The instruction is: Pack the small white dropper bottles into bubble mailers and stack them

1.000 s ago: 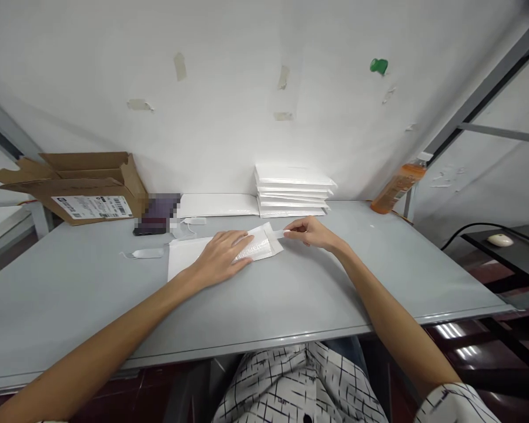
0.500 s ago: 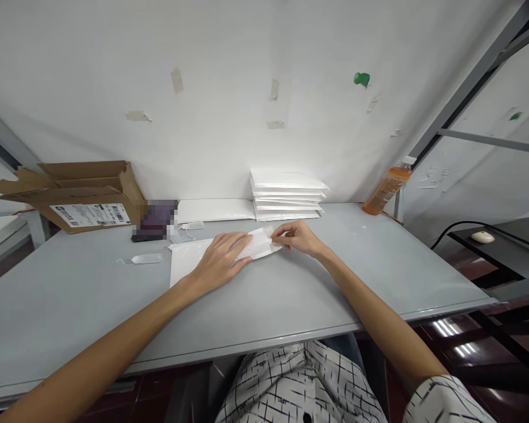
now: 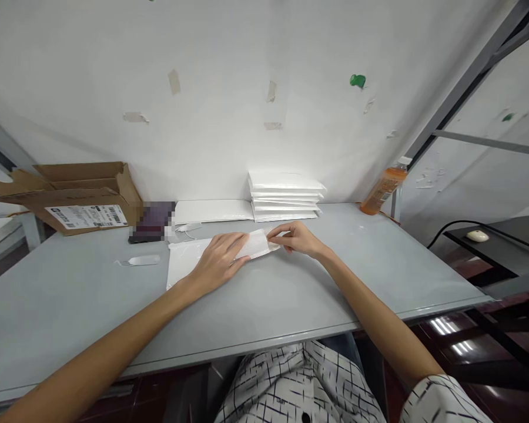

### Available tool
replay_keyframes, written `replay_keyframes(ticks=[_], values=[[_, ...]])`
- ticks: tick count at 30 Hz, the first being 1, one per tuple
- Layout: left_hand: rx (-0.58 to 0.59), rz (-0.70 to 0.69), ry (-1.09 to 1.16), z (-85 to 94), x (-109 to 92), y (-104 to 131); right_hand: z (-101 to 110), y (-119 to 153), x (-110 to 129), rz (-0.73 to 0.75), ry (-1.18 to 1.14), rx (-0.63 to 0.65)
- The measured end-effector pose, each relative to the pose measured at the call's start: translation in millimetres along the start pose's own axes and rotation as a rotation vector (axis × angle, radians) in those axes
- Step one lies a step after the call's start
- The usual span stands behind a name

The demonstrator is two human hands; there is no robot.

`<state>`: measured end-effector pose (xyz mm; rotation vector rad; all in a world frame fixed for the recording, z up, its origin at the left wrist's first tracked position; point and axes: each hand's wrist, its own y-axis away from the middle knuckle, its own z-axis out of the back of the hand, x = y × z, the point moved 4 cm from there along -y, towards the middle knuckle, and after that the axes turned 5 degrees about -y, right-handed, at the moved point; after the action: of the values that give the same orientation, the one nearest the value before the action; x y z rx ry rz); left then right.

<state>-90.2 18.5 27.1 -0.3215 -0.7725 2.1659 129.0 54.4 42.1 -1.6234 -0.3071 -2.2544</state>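
Observation:
A white bubble mailer (image 3: 183, 258) lies on the grey table, slanting up to the right. Its right end shows a bubbly, translucent surface. My left hand (image 3: 221, 257) rests flat across its middle, fingers stretched out and thumb apart. At the mailer's right tip, my right hand (image 3: 296, 238) has thumb and fingertips pinched on the edge; the exact grip is partly hidden. Close behind, a white tag with a string (image 3: 189, 227) lies by a long flat white package (image 3: 214, 210). Another white tag (image 3: 144, 260) lies to the left.
Against the wall stands a stack of white mailers (image 3: 286, 197). An opened cardboard box (image 3: 88, 197) and a blurred dark item (image 3: 152, 222) are at the back left. An orange drink bottle (image 3: 384, 188) leans at the back right. A computer mouse (image 3: 477, 235) sits on a side shelf.
My right fingers have shifted slightly at the mailer's end, and the bubbly part there lies a little differently. My left hand stays pressed on the mailer. The whole view has shifted slightly.

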Motion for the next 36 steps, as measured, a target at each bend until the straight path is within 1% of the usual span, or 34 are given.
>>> replay_keyframes(ticks=[3,4,7,8,9,10,12,14,15,17,19,22,25,28,30,33,36], values=[[-0.019,-0.01,-0.01,1.6,-1,-1,3,-1,0,0.012,0.006,-0.037],[-0.029,-0.008,-0.012,3.0,-1,-2,4,-1,1,0.026,0.0,-0.08],[-0.102,0.001,-0.036,10.3,0,-5,13,0,3,0.074,-0.002,-0.287],[-0.133,0.0,-0.05,12.9,0,-6,15,0,3,0.07,0.001,-0.323],[-0.162,-0.002,-0.066,15.1,0,-7,15,0,2,0.053,-0.004,-0.316],[-0.183,-0.006,-0.079,16.8,0,-7,13,0,1,0.025,-0.022,-0.273],[-0.197,-0.017,-0.095,17.8,0,-8,6,-1,-1,-0.033,-0.092,-0.129],[-0.184,-0.029,-0.092,17.0,-2,-7,-2,-1,-1,-0.046,-0.173,-0.019],[-0.174,-0.035,-0.085,16.3,-2,-7,-5,-1,1,-0.035,-0.203,0.004],[-0.159,-0.034,-0.08,15.7,-3,-8,-6,0,6,-0.001,-0.247,0.002],[-0.151,-0.008,-0.097,16.3,-2,-8,-2,1,10,0.037,-0.283,-0.046],[-0.141,0.064,-0.137,18.7,3,-10,11,2,13,0.059,-0.279,-0.109],[-0.142,0.127,-0.139,21.6,6,-10,31,5,14,0.098,-0.301,-0.178],[-0.131,0.144,-0.129,22.0,6,-10,53,9,14,0.158,-0.356,-0.289],[-0.102,0.147,-0.123,19.6,5,-10,62,10,10,0.162,-0.376,-0.348],[-0.014,0.177,-0.109,12.0,7,-7,65,7,1,0.156,-0.451,-0.413],[0.097,0.222,-0.102,4.2,8,-4,55,4,-3,0.167,-0.463,-0.404]])
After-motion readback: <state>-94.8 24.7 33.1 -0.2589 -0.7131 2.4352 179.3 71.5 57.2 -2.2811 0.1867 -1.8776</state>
